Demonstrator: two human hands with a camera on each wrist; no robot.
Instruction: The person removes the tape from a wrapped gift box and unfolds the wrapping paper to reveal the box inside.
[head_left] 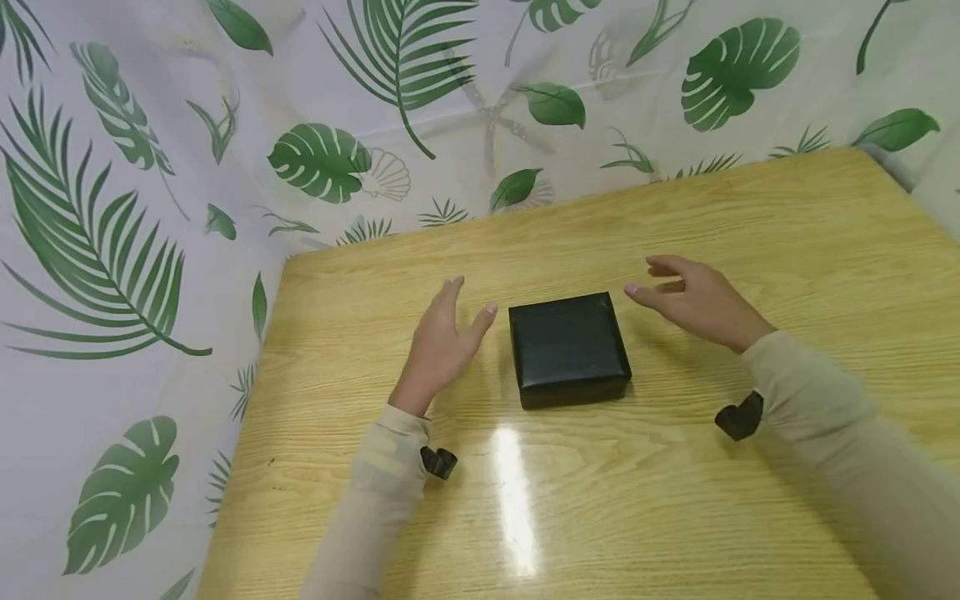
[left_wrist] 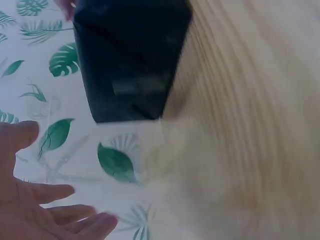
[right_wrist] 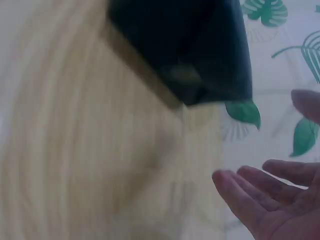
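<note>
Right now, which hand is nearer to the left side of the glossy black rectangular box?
Left: the left hand is just off that side of the box; the right hand is beyond its opposite side. Neither touches.

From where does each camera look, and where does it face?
Head: worn on the head, facing forward and down at the black box, wooden table and leaf-print cloth; left grip, right grip and sleeves show.
Left wrist: on that wrist, facing the box; the left grip shows at lower left, a bit of the right grip at top.
Right wrist: on that wrist, facing the box from the opposite side; the right grip shows at lower right.
Both wrist views share box, table and cloth.
</note>
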